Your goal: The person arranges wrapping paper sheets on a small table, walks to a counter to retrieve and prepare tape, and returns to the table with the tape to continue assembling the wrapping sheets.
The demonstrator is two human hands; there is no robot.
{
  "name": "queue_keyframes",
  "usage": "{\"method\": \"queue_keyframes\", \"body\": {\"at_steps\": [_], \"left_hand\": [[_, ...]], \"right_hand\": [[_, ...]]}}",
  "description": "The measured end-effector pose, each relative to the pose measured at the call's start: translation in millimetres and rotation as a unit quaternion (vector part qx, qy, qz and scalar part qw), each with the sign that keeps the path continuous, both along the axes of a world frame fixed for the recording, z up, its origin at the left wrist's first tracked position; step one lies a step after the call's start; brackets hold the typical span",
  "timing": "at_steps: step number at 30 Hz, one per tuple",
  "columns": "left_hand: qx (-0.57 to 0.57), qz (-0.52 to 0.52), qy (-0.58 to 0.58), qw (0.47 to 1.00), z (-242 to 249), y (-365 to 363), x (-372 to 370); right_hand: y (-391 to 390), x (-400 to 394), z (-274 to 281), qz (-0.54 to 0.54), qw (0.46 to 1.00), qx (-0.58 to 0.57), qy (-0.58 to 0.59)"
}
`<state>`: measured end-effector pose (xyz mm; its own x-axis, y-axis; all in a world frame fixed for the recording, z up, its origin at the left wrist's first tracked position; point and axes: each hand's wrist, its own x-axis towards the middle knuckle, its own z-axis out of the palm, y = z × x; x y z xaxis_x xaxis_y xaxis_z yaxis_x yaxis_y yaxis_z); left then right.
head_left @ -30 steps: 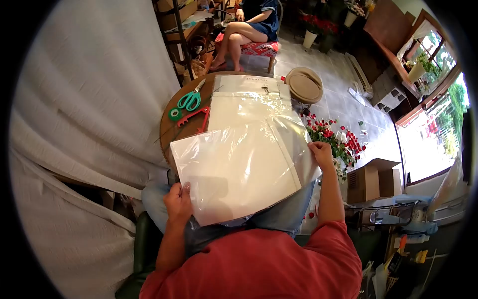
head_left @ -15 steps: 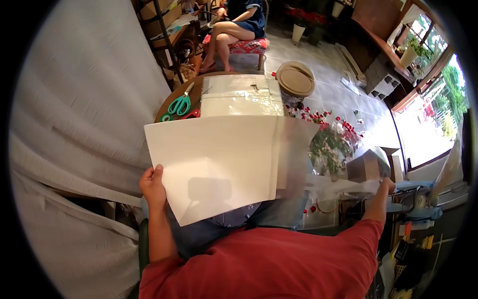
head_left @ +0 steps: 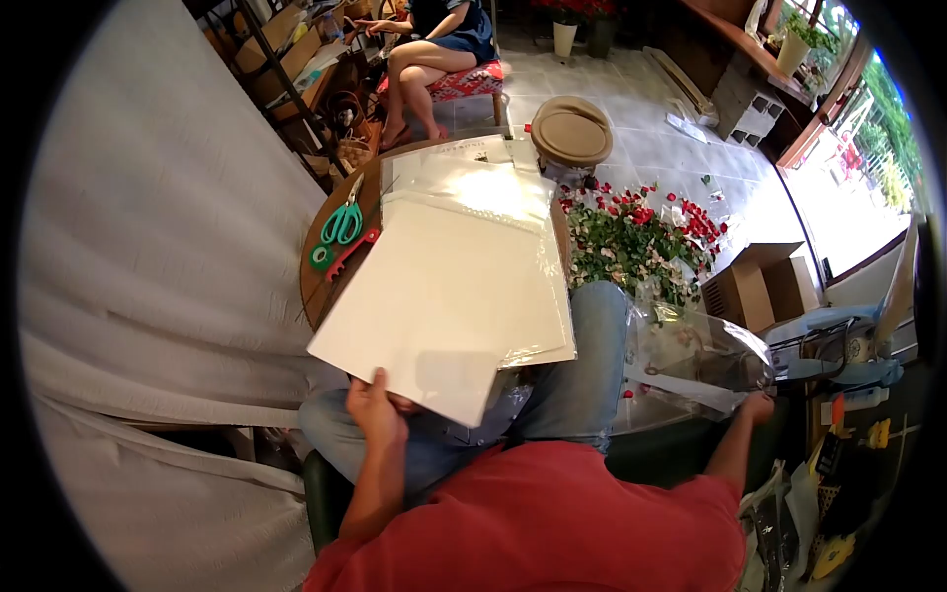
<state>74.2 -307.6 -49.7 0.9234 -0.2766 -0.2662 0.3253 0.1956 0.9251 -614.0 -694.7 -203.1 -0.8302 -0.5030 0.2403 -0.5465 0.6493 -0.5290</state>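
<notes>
White sheet in the left hand, clear film held well apart in the right

Head view, with clock positions taken from the middle of the white sheet (head_left: 424, 296) and 12 o'clock straight ahead: the step in hand looks like keeping the sheet separate from the clear film (head_left: 691, 360). As a judgement, moving the sheet on calls for a level, steady hold, since one hand alone bears its near edge, and for the loose film to be kept out of its way.

The hands are well apart. The left hand (head_left: 380, 409), at 6 to 7 o'clock, pinches the near edge, thumb on top. The right hand (head_left: 758, 407), between 3 and 4 o'clock, is closed on the film, which spreads at about 3 o'clock beside the knee; its exact finger grip cannot be told.

The sheet slants over the near part of the round table (head_left: 314, 296), overlapping clear sleeves (head_left: 469, 183) that reach to 1 o'clock. Whether it rests on them or is slightly raised is unclear.

At 10 to 11 o'clock lie scissors (head_left: 342, 222), green tape (head_left: 321, 258) and a red tool (head_left: 345, 259). Red and pale flowers (head_left: 641, 237) lie between 2 and 3 o'clock.
</notes>
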Motion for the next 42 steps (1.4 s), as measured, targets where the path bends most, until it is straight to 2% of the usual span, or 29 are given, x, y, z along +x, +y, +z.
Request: {"method": "queue_keyframes", "body": {"at_steps": [1, 2, 4, 5, 7, 8, 10, 14, 16, 17, 20, 22, 23, 25, 27, 28, 29, 30, 31, 32, 33, 34, 35, 36, 38, 39, 40, 41, 42], "left_hand": [[0.012, -0.028, 0.027, 0.999, -1.8, -3.0, -14.3], [0.013, -0.027, 0.029, 0.999, -2.7, -6.2, -27.1], [-0.010, -0.133, 0.120, 0.984, -3.1, -12.8, -48.9], [-0.010, -0.130, 0.121, 0.984, -2.7, -17.3, -57.1], [-0.044, -0.153, 0.223, 0.962, 0.2, -30.6, -64.2], [-0.074, -0.170, 0.228, 0.956, 2.0, -35.6, -64.8], [-0.076, -0.174, 0.239, 0.952, -5.6, -45.5, -64.9], [-0.077, -0.182, 0.243, 0.950, -12.8, -58.1, -66.8], [-0.086, -0.185, 0.245, 0.948, -12.1, -61.4, -68.4], [-0.096, -0.182, 0.248, 0.947, -10.2, -63.0, -68.4], [-0.100, -0.178, 0.252, 0.946, -11.1, -64.7, -69.7], [-0.095, -0.176, 0.254, 0.946, -11.3, -64.1, -69.3], [-0.099, -0.205, 0.262, 0.938, -9.7, -62.6, -69.0], [-0.103, -0.231, 0.267, 0.930, -4.0, -57.8, -65.7], [-0.049, -0.378, 0.331, 0.863, 6.6, -50.0, -60.9], [-0.049, -0.378, 0.329, 0.864, 12.9, -46.7, -62.7], [-0.006, -0.406, 0.276, 0.871, 18.6, -43.7, -64.9], [0.036, -0.430, 0.221, 0.875, 20.9, -42.2, -66.1], [0.035, -0.429, 0.218, 0.876, 16.4, -41.1, -64.0], [0.100, -0.401, -0.019, 0.910, 8.8, -38.0, -59.9], [0.161, -0.350, -0.252, 0.888, 3.1, -31.3, -57.4], [0.196, -0.303, -0.409, 0.838, 6.9, -29.2, -46.4], [0.223, -0.248, -0.558, 0.760, 13.5, -34.6, -28.7], [0.267, -0.258, -0.561, 0.740, 21.2, -38.5, -16.8], [0.312, -0.269, -0.565, 0.715, 24.1, -42.8, -2.8], [0.378, -0.280, -0.571, 0.673, 15.9, -42.2, 1.5], [0.441, -0.288, -0.573, 0.628, 8.9, -39.5, 3.6], [0.443, -0.287, -0.573, 0.627, 4.7, -38.0, 4.8], [0.437, -0.293, -0.575, 0.626, 1.4, -38.1, 5.8]], "right_hand": [[-0.7, 3.3, -11.5, 0.042, 0.997, -0.023, 0.054], [2.3, 18.9, -15.1, 0.067, 0.995, -0.057, 0.041], [6.8, 63.0, -10.0, 0.095, 0.992, -0.080, 0.030], [-0.4, 74.3, -10.1, 0.100, 0.991, -0.079, 0.028], [-11.6, 107.0, -2.7, 0.144, 0.974, -0.174, -0.006], [-18.2, 124.2, 5.0, 0.145, 0.974, -0.175, -0.005], [-31.0, 159.4, 27.2, 0.251, 0.927, -0.278, -0.015], [-29.2, 239.8, 103.7, 0.333, 0.894, -0.289, -0.074], [-39.5, 262.5, 115.5, 0.393, 0.823, -0.386, -0.140], [-46.3, 273.9, 118.1, 0.393, 0.824, -0.385, -0.139], [-56.0, 301.3, 121.3, 0.458, 0.762, -0.450, -0.082], [-54.0, 314.2, 117.9, 0.498, 0.751, -0.431, 0.052], [-53.8, 315.2, 109.2, 0.498, 0.751, -0.430, 0.051], [-48.9, 319.9, 81.5, 0.573, 0.715, -0.362, 0.173], [-34.2, 316.1, 42.8, 0.609, 0.791, -0.053, 0.031], [-26.2, 312.8, 21.3, 0.624, 0.778, 0.039, 0.053], [-20.5, 311.4, 2.5, 0.634, 0.759, 0.127, 0.075], [-11.9, 311.4, -14.3, 0.645, 0.755, 0.097, 0.073], [-4.3, 316.1, -25.3, 0.655, 0.750, 0.068, 0.070], [3.6, 327.4, -23.5, 0.667, 0.742, -0.012, 0.063], [10.8, 336.1, -21.9, 0.667, 0.742, -0.008, 0.062], [24.9, 352.2, 3.9, 0.633, 0.772, -0.008, -0.057], [36.6, 369.3, 30.1, 0.588, 0.790, -0.012, -0.176], [45.9, 382.8, 51.2, 0.585, 0.791, -0.013, -0.181], [64.9, 404.9, 91.1, 0.632, 0.743, -0.151, -0.161], [76.3, 416.1, 113.4, 0.631, 0.744, -0.148, -0.165], [84.3, 428.8, 136.9, 0.645, 0.736, -0.071, -0.192], [85.1, 441.2, 148.8, 0.657, 0.722, 0.003, -0.217], [81.2, 452.3, 149.0, 0.658, 0.721, 0.003, -0.217]]}}
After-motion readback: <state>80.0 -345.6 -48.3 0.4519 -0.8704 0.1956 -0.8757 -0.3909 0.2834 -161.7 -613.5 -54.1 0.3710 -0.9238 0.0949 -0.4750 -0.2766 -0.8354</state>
